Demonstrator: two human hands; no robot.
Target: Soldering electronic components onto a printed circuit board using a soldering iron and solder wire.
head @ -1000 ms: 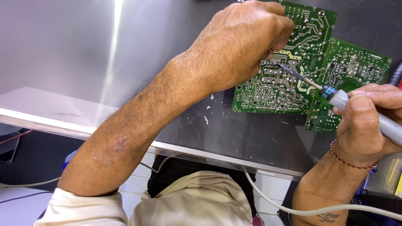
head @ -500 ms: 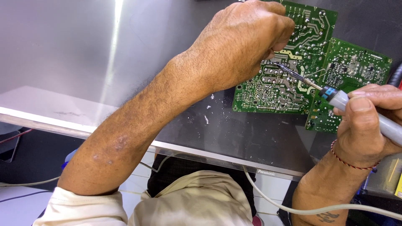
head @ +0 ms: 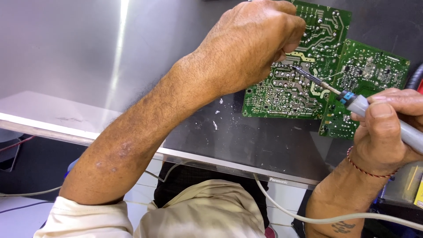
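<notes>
Underneath everything I see a dark, glossy panel (head: pixel 132 53) with a silver edge along its near side, lying flat like a worktop; a bright streak of light runs down its left part and a few white flecks (head: pixel 216 115) sit on it near the boards. Below the edge, white cabinet fronts and a dark floor area show, with my cream-coloured shirt at the bottom of the view.

Counting: two green circuit boards, solder side up. I see the larger board (head: pixel 282 94) lying left, the smaller board (head: pixel 365 72) just beside it on the right, their edges touching or overlapping; I cannot tell which. One soldering iron (head: pixel 352 99), grey-handled with a blue collar, its tip down on the larger board's solder side. One thin wire (head: pixel 331 76) rises near the tip. Two pale cables (head: pixel 317 216) trail below the panel edge.

My left hand (head: pixel 251 39) rests curled over the larger board's upper left; its fingers are hidden underneath, so I cannot tell what they pinch. My right hand (head: pixel 383 132) is wrapped tight around the iron's handle, thumb pressed on top, a red thread bracelet (head: pixel 370 169) at the wrist.
</notes>
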